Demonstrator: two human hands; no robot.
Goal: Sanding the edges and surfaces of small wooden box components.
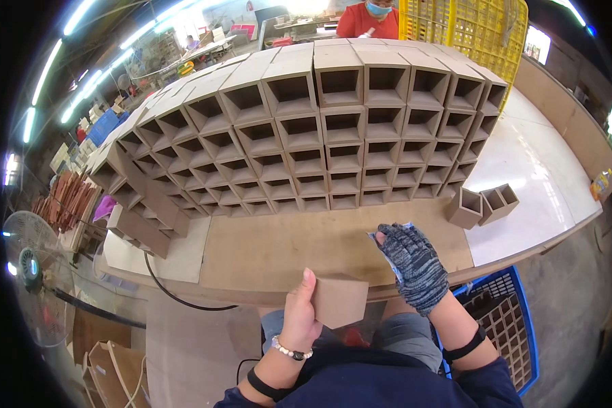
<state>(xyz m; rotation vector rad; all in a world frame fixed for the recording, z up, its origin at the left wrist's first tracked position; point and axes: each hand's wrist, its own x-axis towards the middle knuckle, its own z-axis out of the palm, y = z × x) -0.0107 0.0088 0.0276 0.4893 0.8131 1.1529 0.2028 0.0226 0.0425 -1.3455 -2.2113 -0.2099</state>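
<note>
My bare left hand [302,313] grips a brown open-ended wooden box [341,300] by its left side, in front of the table's near edge. A grey knitted glove covers my right hand [412,264], which is closed round a thin light-blue sheet [386,257]; only its edges show, and its kind is unclear. The right hand is up and to the right of the box, apart from it. Beyond both hands stands a wide stack of similar square boxes [344,173], their open ends facing me.
Two loose boxes [465,208] stand at the right on the white tabletop [523,234]. A blue crate [532,340] with boxes is below the right edge. Yellow crates [466,30] rise behind the stack, near a person in red [358,22]. A fan [30,268] stands left.
</note>
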